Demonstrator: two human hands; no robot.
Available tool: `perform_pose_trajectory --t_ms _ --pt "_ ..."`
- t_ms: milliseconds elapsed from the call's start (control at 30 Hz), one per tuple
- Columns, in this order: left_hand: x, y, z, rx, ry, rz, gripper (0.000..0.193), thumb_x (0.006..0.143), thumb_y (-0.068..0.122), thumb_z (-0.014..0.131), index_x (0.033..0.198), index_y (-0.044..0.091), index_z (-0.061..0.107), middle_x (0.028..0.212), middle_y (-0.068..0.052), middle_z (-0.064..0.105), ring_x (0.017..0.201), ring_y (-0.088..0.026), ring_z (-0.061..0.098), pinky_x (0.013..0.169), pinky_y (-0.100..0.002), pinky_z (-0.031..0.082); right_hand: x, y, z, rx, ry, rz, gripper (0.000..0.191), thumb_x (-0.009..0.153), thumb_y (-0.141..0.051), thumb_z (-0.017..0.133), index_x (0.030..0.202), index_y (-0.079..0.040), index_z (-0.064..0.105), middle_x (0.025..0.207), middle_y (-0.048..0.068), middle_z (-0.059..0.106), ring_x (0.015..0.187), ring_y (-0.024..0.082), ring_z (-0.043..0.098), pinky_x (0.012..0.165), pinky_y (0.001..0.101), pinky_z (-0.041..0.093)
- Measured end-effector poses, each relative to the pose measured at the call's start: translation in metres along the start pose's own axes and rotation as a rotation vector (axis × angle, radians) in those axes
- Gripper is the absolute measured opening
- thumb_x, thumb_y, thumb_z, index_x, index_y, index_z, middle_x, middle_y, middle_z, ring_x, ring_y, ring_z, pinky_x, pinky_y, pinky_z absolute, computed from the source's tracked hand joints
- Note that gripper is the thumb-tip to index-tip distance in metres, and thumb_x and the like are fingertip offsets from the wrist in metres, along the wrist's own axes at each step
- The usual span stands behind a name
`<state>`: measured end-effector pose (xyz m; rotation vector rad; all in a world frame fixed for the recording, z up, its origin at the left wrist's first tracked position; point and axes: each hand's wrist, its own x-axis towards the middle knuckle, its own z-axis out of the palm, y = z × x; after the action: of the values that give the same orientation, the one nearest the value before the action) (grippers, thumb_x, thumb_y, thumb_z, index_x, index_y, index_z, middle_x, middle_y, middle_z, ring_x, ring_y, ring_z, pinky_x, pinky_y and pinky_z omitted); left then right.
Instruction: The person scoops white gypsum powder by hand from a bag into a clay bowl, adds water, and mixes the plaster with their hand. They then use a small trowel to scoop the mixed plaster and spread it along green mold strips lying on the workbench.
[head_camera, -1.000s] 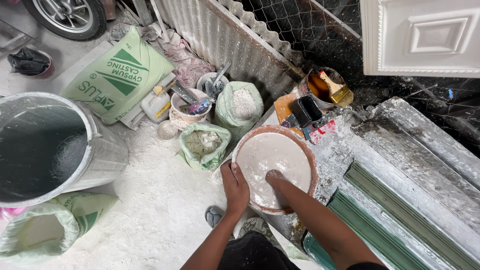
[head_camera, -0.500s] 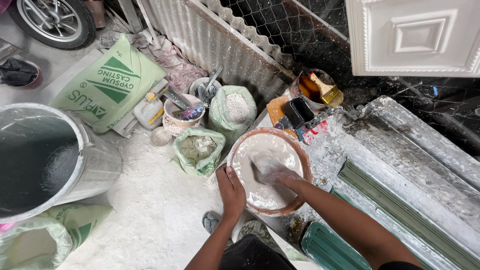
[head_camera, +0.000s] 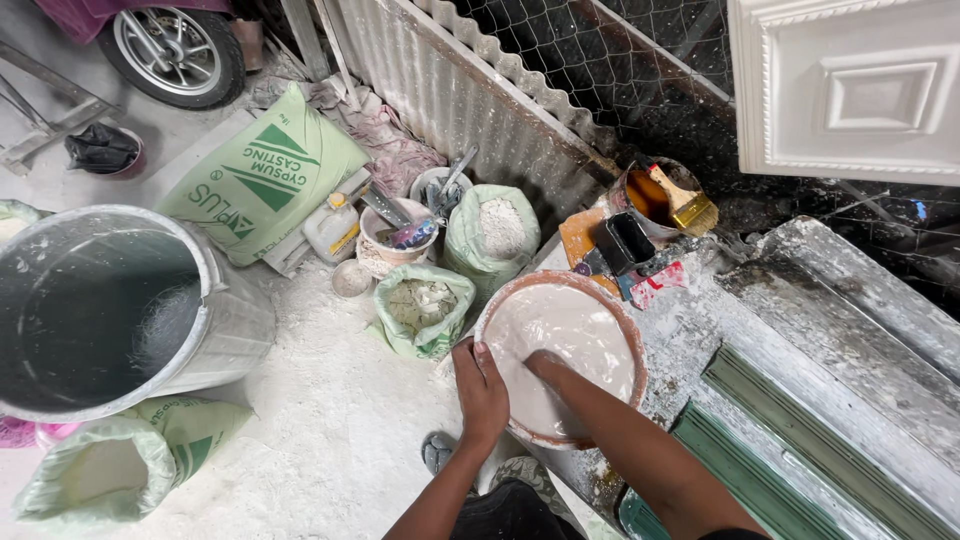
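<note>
Left hand (head_camera: 482, 395) gripping basin (head_camera: 628, 330) rim, right hand (head_camera: 545, 362) sunk in white mix (head_camera: 570, 340) (fingers hidden)

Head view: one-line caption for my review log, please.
Left hand steadies the terracotta basin rim while right hand sinks into white plaster mix.

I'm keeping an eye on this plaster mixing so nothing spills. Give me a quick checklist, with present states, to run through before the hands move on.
1. Left hand steadying the basin at its rim: ok.
2. Right hand in the white mix: ok; its fingers are buried, grip cannot tell.
3. Basin seated level on the bench: cannot tell; its near edge overhangs.
4. Mix below the rim: ok.
5. Paintbrush and can apart from the basin: ok.
</note>
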<state>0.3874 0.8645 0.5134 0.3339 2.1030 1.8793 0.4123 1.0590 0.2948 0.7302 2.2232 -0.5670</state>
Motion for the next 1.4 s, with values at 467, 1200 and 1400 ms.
perform_pose_trajectory --t_ms 467,1200,1400 --pt "-0.004 -0.008 0.004 -0.056 -0.006 -0.017 0.043 0.11 0.033 0.038 0.126 -0.004 0.05 0.118 -0.023 0.058 0.109 -0.034 0.058 0.1 -0.044 0.044 -0.136 0.027 -0.085 0.14 0.039 -0.234 0.05 0.102 -0.045 0.051 0.125 -0.001 0.053 0.13 0.024 0.055 0.121 0.041 0.05 0.108 0.0551 0.039" --pt "-0.003 -0.01 0.003 -0.027 -0.007 -0.04 0.047 0.109 0.034 0.037 0.131 -0.006 0.047 0.124 -0.026 0.055 0.115 -0.036 0.056 0.103 -0.045 0.042 -0.09 0.048 -0.072 0.369 -0.125 -0.103 0.056 0.1 -0.05 0.057 0.13 -0.004 0.052 0.143 0.023 0.05 0.132 0.041 0.043 0.113 0.0551 0.034" --pt "-0.004 -0.008 0.001 -0.068 -0.02 -0.032 0.046 0.11 0.034 0.037 0.13 -0.007 0.047 0.125 -0.026 0.055 0.116 -0.037 0.055 0.103 -0.047 0.041 -0.128 0.037 -0.097 0.945 -0.196 -0.242 0.058 0.099 -0.051 0.059 0.131 -0.004 0.051 0.146 0.022 0.049 0.135 0.041 0.042 0.114 0.0551 0.033"
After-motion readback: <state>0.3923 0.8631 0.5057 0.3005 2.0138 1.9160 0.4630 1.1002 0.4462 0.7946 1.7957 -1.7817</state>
